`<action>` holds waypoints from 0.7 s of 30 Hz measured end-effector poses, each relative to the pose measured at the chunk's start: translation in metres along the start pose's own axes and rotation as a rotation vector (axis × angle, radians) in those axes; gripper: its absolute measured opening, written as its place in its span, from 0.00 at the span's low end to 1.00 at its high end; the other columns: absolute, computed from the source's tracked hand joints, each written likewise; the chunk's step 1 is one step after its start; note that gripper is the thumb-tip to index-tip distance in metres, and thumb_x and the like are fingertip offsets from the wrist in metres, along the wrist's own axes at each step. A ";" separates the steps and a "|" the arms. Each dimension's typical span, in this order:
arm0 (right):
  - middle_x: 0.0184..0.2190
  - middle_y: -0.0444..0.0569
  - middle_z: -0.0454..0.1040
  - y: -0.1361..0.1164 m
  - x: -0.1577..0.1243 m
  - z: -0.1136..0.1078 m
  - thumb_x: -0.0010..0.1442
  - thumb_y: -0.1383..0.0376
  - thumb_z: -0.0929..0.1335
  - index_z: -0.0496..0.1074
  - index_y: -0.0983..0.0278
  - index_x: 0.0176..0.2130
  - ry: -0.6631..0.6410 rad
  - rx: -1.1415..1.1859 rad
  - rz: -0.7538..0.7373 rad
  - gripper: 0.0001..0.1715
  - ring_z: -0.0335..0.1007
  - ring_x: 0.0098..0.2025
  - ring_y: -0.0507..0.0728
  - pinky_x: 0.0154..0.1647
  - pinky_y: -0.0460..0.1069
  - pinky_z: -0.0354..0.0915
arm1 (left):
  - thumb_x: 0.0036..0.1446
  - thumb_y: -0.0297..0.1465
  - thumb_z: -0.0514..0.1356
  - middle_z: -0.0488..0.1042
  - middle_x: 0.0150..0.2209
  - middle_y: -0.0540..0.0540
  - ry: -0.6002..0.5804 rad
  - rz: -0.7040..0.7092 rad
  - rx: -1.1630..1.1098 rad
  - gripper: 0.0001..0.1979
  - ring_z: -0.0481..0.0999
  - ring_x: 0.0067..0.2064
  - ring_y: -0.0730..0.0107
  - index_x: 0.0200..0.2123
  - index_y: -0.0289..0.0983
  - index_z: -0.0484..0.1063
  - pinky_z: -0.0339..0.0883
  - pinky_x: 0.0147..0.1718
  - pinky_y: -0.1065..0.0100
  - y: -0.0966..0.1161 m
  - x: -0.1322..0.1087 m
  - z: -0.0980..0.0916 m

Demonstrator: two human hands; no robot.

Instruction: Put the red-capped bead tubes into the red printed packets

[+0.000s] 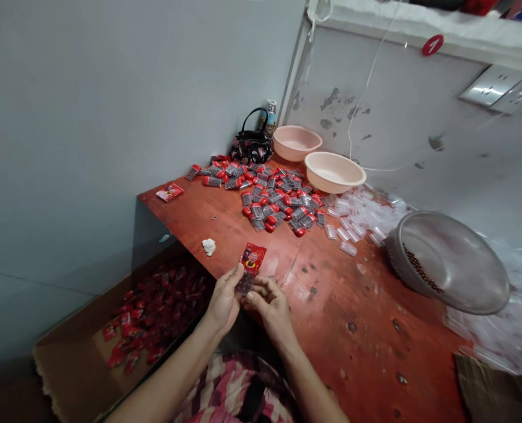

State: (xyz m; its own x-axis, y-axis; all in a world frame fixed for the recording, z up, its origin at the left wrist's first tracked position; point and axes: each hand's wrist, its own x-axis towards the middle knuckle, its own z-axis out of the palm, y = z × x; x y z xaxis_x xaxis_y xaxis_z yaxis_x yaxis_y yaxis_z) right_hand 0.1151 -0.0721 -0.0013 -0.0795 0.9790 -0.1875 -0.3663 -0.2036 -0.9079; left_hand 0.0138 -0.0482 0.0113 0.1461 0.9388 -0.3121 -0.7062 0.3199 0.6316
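Observation:
My left hand and my right hand meet at the near edge of the red-brown table. Both pinch one small packet, red printed card at its top and clear plastic below, held upright between them. Farther back on the table lies a heap of several red-capped clear packets. To its right is a spread of empty clear plastic cases.
A cardboard box on the floor at the left holds several finished red packets. Two pink basins and a black handbag stand at the back by the wall. A metal bowl lies tilted at the right. A lone red card lies at the table's left corner.

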 end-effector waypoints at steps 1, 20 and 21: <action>0.32 0.47 0.73 0.001 0.000 0.000 0.47 0.64 0.71 0.67 0.64 0.39 0.005 0.004 -0.005 0.17 0.70 0.30 0.52 0.31 0.46 0.66 | 0.50 0.37 0.58 0.73 0.25 0.46 0.014 0.002 0.001 0.13 0.71 0.26 0.71 0.30 0.31 0.72 0.63 0.28 0.69 0.000 0.000 0.001; 0.25 0.43 0.71 -0.005 0.002 -0.023 0.51 0.64 0.67 0.70 0.65 0.37 0.208 0.059 -0.106 0.11 0.64 0.23 0.48 0.24 0.43 0.62 | 0.50 0.35 0.58 0.73 0.26 0.47 0.033 0.028 0.058 0.11 0.73 0.31 0.68 0.31 0.32 0.72 0.65 0.32 0.68 -0.028 0.007 0.018; 0.25 0.43 0.71 -0.006 0.001 -0.024 0.51 0.64 0.67 0.70 0.65 0.37 0.189 0.051 -0.098 0.11 0.64 0.23 0.48 0.23 0.43 0.62 | 0.50 0.37 0.57 0.73 0.25 0.46 0.021 0.002 0.058 0.13 0.73 0.30 0.68 0.31 0.32 0.72 0.66 0.31 0.67 -0.024 0.010 0.017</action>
State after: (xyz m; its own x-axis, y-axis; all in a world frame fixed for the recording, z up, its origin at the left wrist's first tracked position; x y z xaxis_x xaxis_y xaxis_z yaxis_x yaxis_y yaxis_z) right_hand 0.1392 -0.0702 -0.0054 0.1325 0.9764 -0.1704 -0.4104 -0.1024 -0.9061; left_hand 0.0442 -0.0448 0.0052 0.1299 0.9366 -0.3255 -0.6651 0.3258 0.6719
